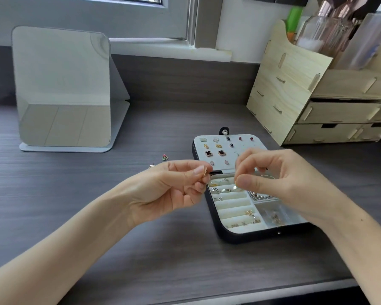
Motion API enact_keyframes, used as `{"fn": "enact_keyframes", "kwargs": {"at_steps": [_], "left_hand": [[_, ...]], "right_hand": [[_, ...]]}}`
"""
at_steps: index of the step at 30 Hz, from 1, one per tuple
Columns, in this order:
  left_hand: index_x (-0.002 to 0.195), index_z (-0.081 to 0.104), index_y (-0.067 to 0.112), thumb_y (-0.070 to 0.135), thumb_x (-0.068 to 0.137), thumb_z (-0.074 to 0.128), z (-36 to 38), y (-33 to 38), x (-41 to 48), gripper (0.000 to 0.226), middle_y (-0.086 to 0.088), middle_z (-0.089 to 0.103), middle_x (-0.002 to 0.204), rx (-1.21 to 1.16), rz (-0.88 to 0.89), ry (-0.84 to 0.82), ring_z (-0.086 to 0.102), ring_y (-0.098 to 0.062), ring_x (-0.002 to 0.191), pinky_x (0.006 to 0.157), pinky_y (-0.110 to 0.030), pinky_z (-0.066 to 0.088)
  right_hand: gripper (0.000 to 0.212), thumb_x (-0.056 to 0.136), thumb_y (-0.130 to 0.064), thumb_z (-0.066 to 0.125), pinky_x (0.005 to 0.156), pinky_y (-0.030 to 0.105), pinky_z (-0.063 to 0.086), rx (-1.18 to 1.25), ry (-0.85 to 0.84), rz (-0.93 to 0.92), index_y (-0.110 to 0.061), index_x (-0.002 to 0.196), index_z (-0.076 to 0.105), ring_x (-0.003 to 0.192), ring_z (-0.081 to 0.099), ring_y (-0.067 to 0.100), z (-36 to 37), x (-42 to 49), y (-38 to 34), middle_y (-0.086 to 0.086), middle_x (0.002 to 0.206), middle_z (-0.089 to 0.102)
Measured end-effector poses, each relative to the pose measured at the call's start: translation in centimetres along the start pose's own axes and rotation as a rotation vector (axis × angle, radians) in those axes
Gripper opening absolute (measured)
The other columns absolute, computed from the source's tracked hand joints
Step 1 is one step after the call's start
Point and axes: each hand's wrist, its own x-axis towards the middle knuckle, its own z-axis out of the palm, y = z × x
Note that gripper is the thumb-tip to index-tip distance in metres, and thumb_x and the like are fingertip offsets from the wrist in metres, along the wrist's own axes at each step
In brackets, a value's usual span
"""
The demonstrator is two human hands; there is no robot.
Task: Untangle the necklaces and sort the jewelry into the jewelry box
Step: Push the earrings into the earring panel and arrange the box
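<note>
A: Grey desk (75, 172), what's there?
B: Open jewelry box (240, 237), four o'clock from the mirror (62, 84).
A: Hands?
B: At its nine o'clock edge, left hand (165, 190) pinches a gold piece (205, 172); right hand (279, 179), over it, pinches a tiny gold bit (235, 183).

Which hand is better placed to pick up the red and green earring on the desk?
Probably the left hand: the red and green earring lies on the desk just beyond it, left of the jewelry box. The right hand is over the box, farther away. Both hands pinch small pieces.
</note>
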Motion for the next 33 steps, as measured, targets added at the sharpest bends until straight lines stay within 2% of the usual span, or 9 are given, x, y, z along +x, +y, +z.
{"fn": "enact_keyframes", "kwargs": {"at_steps": [3,6,9,15,20,23,25,27,33], "left_hand": [[0.079,0.073,0.003,0.01,0.047,0.09,0.0,0.0,0.0,0.037,-0.008,0.064,0.07,0.067,0.01,0.058,0.058,-0.012,0.057,0.053,-0.019,0.049],[0.073,0.074,0.005,-0.004,0.058,0.081,0.3,-0.1,-0.1,0.019,-0.007,0.065,0.067,0.135,0.004,0.12,0.058,-0.011,0.055,0.053,-0.018,0.05],[0.07,0.073,0.007,-0.002,0.071,0.069,0.5,0.0,-0.2,0.009,-0.008,0.066,0.067,0.18,0.002,0.173,0.059,-0.011,0.055,0.053,-0.018,0.05],[0.067,0.073,0.008,0.004,0.062,0.067,1.0,0.1,-0.3,0.009,-0.009,0.067,0.069,0.296,0.023,0.227,0.058,-0.01,0.055,0.052,-0.015,0.048],[0.067,0.073,0.011,0.009,0.055,0.072,1.1,0.0,-0.4,0.012,-0.007,0.068,0.07,0.389,0.062,0.265,0.058,-0.009,0.056,0.057,-0.017,0.048],[0.075,0.068,0.01,0.009,0.055,0.075,1.2,0.0,-0.4,0.021,-0.01,0.068,0.072,0.442,0.113,0.314,0.057,-0.012,0.057,0.06,-0.02,0.047],[0.079,0.064,0.009,0.004,0.062,0.077,1.3,-0.2,-0.4,0.022,-0.009,0.068,0.071,0.554,0.164,0.364,0.057,-0.012,0.057,0.058,-0.02,0.047],[0.081,0.06,0.009,0.004,0.067,0.077,1.5,-0.4,-0.4,0.023,-0.007,0.069,0.067,0.657,0.218,0.392,0.059,-0.011,0.056,0.057,-0.019,0.046],[0.081,0.057,0.008,0.02,0.057,0.078,2.0,-0.7,-0.7,0.034,-0.01,0.072,0.072,0.752,0.316,0.327,0.065,-0.014,0.065,0.067,-0.024,0.052]], "right_hand": [[0.01,0.074,-0.026,0.075,0.073,0.021,0.04,-0.22,-0.095,0.098,-0.024,0.066,0.07,0.08,0.053,0.019,0.4,0.1,0.3,-0.009,0.08,0.061],[0.01,0.079,-0.024,0.072,0.072,0.026,0.041,-0.338,-0.155,0.143,-0.023,0.069,0.069,0.075,0.053,0.016,1.2,0.4,0.4,-0.012,0.076,0.059],[0.01,0.08,-0.028,0.069,0.065,0.02,0.04,-0.399,-0.163,0.182,-0.025,0.07,0.069,0.067,0.049,0.005,1.5,0.9,0.3,-0.012,0.076,0.06],[0.009,0.08,-0.027,0.069,0.061,0.004,0.036,-0.468,-0.166,0.226,-0.024,0.071,0.07,0.06,0.049,-0.011,1.7,1.6,0.1,-0.017,0.064,0.056],[0.012,0.071,-0.036,0.076,0.058,0.013,0.035,-0.554,-0.103,0.177,-0.031,0.067,0.065,0.063,0.044,-0.005,2.2,1.7,0.7,-0.012,0.07,0.055],[0.012,0.071,-0.033,0.076,0.062,0.011,0.031,-0.522,-0.013,0.114,-0.032,0.069,0.064,0.07,0.045,-0.008,2.1,1.2,0.5,-0.019,0.068,0.056],[0.008,0.077,-0.028,0.072,0.062,0.007,0.034,-0.389,0.059,0.062,-0.027,0.072,0.067,0.066,0.048,-0.009,2.0,0.8,0.0,-0.027,0.064,0.057],[0.006,0.079,-0.027,0.07,0.062,0.005,0.037,-0.264,0.108,0.013,-0.024,0.075,0.069,0.065,0.051,-0.006,2.1,0.5,-0.7,-0.025,0.064,0.06],[0.008,0.075,-0.021,0.075,0.054,0.004,0.035,-0.291,0.046,-0.029,-0.015,0.074,0.072,0.054,0.05,-0.006,2.5,0.8,-1.6,-0.02,0.055,0.056]]}}
